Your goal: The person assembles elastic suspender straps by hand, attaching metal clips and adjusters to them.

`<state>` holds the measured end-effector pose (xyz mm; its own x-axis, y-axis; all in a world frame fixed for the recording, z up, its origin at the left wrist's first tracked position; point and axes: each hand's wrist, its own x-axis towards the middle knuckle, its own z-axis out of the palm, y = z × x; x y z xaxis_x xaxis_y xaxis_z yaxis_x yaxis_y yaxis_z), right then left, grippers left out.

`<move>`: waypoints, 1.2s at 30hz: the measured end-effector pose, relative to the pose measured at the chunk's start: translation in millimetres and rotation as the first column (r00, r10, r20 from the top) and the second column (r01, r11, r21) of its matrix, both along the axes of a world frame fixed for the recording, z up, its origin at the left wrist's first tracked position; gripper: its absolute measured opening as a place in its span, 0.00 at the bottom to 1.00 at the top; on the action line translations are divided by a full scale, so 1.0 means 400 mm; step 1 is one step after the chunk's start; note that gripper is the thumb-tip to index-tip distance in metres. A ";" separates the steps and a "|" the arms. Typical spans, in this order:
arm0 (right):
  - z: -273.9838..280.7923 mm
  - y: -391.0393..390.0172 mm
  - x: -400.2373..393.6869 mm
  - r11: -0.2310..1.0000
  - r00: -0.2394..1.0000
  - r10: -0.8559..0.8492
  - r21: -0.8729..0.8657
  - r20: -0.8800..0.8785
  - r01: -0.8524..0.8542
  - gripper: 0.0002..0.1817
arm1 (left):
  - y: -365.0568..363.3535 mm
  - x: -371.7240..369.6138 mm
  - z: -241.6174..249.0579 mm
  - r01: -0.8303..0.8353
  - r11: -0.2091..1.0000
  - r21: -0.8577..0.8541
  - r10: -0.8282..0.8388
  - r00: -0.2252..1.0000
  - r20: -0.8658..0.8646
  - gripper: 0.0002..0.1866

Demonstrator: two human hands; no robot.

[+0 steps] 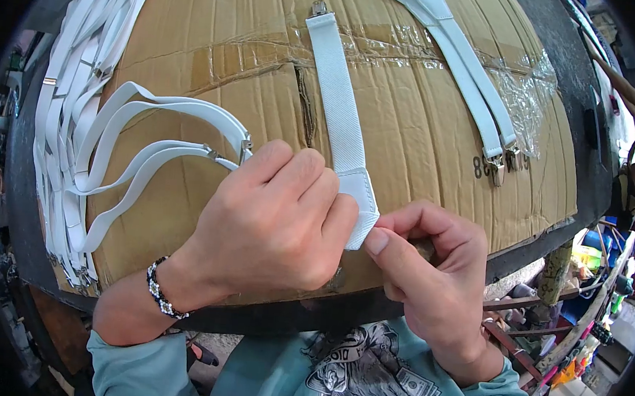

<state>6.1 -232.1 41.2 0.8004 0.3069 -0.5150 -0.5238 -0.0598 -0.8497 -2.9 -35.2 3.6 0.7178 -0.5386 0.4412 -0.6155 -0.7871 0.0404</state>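
White elastic suspenders lie on the cardboard between my hands. One wide strap point(340, 89) runs away from me to a metal clip point(319, 8). Its near end meets a stitched white joining patch point(358, 201). My left hand point(279, 217), with a beaded bracelet point(156, 290) at the wrist, is closed in a fist at the patch's left side; its fingertips are hidden. Looped white straps point(169, 105) with metal adjusters lead up to its knuckles. Thumb and index finger of my right hand point(438, 269) pinch the patch's right corner.
A thick bundle of white suspenders point(72, 122) hangs along the left side of the cardboard point(227, 15). Another pair of suspenders point(463, 61) lies at the upper right, its metal clips point(497, 172) towards me. Clutter and wooden bars point(547, 287) stand beyond the table's right edge.
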 end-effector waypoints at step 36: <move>0.008 0.021 0.013 0.966 0.971 0.062 -0.257 0.232 0.000 0.04 | -0.041 -0.032 0.008 -0.212 0.967 0.138 0.210 0.977 0.029 0.08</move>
